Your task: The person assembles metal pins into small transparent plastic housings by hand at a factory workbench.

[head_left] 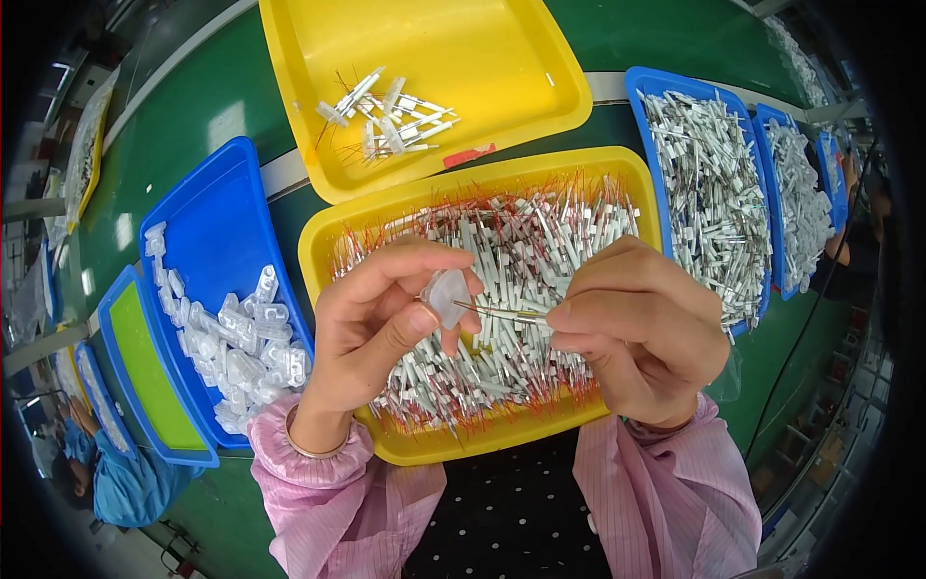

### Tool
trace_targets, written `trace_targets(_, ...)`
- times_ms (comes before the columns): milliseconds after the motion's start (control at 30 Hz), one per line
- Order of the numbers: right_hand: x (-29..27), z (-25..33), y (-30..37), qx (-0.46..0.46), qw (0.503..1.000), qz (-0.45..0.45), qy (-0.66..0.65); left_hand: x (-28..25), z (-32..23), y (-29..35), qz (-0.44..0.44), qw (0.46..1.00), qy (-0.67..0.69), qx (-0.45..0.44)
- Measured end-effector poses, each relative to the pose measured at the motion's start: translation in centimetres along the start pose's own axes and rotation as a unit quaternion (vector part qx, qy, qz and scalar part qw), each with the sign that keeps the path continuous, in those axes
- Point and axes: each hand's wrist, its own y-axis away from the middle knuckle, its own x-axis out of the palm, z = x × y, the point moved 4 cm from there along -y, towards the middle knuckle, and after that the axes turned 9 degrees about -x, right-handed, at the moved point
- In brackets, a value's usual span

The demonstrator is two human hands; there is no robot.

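Observation:
Between the thumb and fingers of my left hand (pixel 362 323) is a small translucent plastic housing (pixel 447 297). My right hand (pixel 651 323) pinches a thin wired part (pixel 521 316), whose fine wire ends point left and meet the face of the housing. Whether the wires enter it, I cannot tell. Both hands are held above a yellow tray (pixel 323 246) heaped with slim white wired parts (pixel 511 256) that have thin red leads. My right fingers hide most of the held part.
Beyond is a second yellow tray (pixel 482 58) with a small pile of assembled pieces (pixel 391 121). A blue tray (pixel 207 217) at left holds clear plastic housings (pixel 246 352). White parts (pixel 704 193) fill another blue tray at right. A person in blue (pixel 140 482) is at far left.

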Motion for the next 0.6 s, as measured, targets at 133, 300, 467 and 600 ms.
trace_targets(133, 0.4, -0.1, 0.1, -0.018, 0.999, -0.012, 0.031, 0.2, -0.1, -0.1, -0.002, 1.000, -0.023, 0.008)
trace_targets(300, 1.2, -0.5, 0.6, 0.033, 0.998, -0.009, 0.047, 0.6, -0.1, -0.1, -0.012, 0.999, -0.028, 0.009)
trace_targets(467, 1.1, -1.5, 0.9, 0.147, 0.989, -0.019, 0.028, 0.5, 0.2, 0.3, -0.044, 0.997, -0.061, 0.023)
trace_targets(600, 1.6, -1.7, 1.2, 0.137, 0.990, -0.019, -0.008, 0.4, 0.6, 0.4, -0.052, 0.998, -0.009, 0.013)
